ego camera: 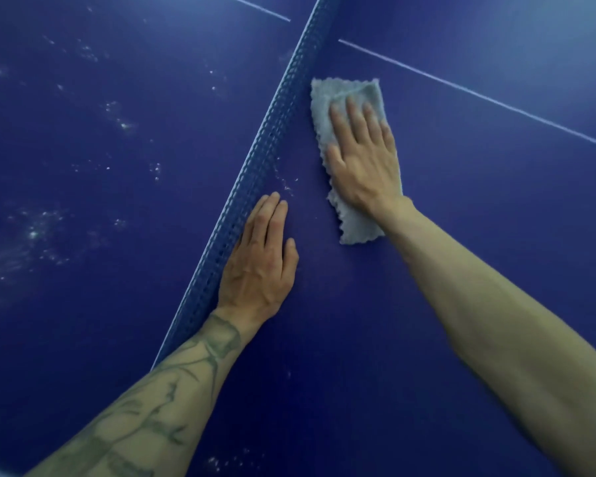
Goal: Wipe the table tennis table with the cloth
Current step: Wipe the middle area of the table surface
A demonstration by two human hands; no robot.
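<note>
The right hand (362, 160) pressed the cloth (353, 228) flat on the bench (461, 253) just beside the net (272, 132), fingers (351, 110) straight; the left hand (258, 266) rested open against the net. A careless stroke could snag it — or skip the specks (286, 184) between.

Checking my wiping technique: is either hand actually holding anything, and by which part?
Nothing is gripped. The right hand presses flat on the middle of the cloth; the left hand rests flat on the table beside the net.
</note>
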